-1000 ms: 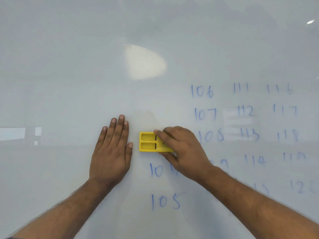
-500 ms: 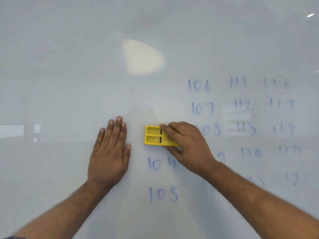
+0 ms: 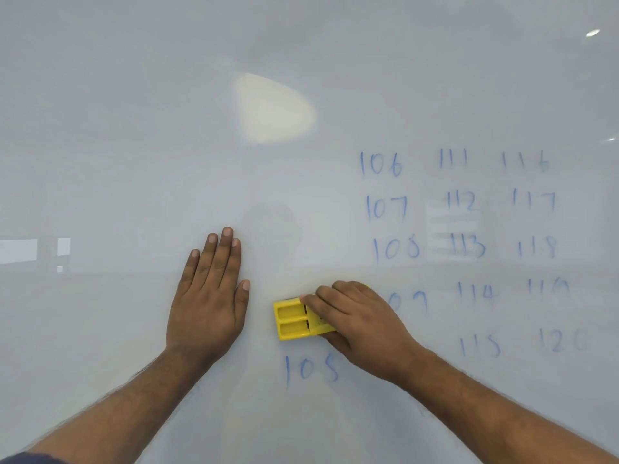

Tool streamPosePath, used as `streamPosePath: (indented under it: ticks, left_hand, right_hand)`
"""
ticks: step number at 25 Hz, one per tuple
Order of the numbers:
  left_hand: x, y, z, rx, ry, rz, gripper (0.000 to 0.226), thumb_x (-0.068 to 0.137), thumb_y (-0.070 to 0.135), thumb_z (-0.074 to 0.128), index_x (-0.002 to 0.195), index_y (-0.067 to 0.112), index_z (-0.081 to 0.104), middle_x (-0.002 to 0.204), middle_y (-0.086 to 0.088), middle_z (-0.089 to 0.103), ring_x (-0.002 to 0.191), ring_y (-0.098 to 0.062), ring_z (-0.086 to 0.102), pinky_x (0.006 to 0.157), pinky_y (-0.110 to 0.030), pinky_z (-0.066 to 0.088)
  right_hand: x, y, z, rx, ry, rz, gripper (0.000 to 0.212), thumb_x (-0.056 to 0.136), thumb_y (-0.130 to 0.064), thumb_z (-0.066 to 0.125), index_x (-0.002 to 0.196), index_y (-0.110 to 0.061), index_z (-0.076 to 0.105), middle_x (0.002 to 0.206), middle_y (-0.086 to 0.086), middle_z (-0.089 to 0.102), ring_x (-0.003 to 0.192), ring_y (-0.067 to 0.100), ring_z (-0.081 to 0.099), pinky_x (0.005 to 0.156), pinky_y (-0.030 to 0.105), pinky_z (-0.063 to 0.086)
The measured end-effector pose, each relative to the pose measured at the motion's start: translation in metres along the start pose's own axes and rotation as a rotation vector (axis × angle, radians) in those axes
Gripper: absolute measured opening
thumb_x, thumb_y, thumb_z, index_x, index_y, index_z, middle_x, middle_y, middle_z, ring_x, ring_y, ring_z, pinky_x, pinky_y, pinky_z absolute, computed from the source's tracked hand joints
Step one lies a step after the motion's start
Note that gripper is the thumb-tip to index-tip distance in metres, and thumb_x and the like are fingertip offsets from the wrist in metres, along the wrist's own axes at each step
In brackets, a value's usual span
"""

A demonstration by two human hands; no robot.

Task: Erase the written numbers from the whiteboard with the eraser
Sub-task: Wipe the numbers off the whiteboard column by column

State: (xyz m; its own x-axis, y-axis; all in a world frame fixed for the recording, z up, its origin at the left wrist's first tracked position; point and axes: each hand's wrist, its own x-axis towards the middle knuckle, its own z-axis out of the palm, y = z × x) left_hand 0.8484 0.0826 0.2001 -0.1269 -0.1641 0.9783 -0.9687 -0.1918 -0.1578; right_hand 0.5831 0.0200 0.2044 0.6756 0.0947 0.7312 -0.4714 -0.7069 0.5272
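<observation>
Gripping yellow eraser (image 3: 294,319) with right hand (image 3: 360,321), fingers curled over it, pressing it on whiteboard (image 3: 134,128) just above blue 105 (image 3: 311,368), resting left hand (image 3: 209,296) flat beside it, fingers straight and together, number columns (image 3: 462,246) showing to the right.

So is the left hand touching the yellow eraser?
Apart. The head view shows bare whiteboard between the left hand and the eraser.

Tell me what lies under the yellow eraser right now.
The yellow eraser, held by the right hand, lies flat on the whiteboard above "105". Any writing beneath is covered.
</observation>
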Motion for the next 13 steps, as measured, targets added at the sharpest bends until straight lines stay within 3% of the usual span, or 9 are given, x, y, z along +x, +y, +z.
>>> streamPosePath:
  ticks: [7,13]
  left_hand:
    - [-0.004,0.001,0.001,-0.011,-0.014,-0.006,0.062,0.104,0.032,0.027,0.160,0.008,0.015,0.169,-0.007,0.012,0.157,-0.024,0.011,0.127,-0.047,0.014]
    - [-0.010,0.000,0.000,-0.014,-0.026,0.005,0.063,0.104,0.033,0.029,0.160,0.007,0.015,0.169,-0.008,0.012,0.157,-0.024,0.011,0.126,-0.048,0.016]
  right_hand:
    - [0.038,-0.001,-0.008,0.112,0.149,0.193,0.045,0.094,-0.030,0.058,0.135,-0.012,0.051,0.118,0.005,0.060,0.101,0.027,0.055,0.089,0.039,0.045]
    - [0.008,-0.020,0.009,0.080,0.032,0.053,0.049,0.087,-0.020,0.063,0.134,-0.013,0.049,0.117,0.003,0.059,0.098,0.027,0.054,0.085,0.040,0.047]
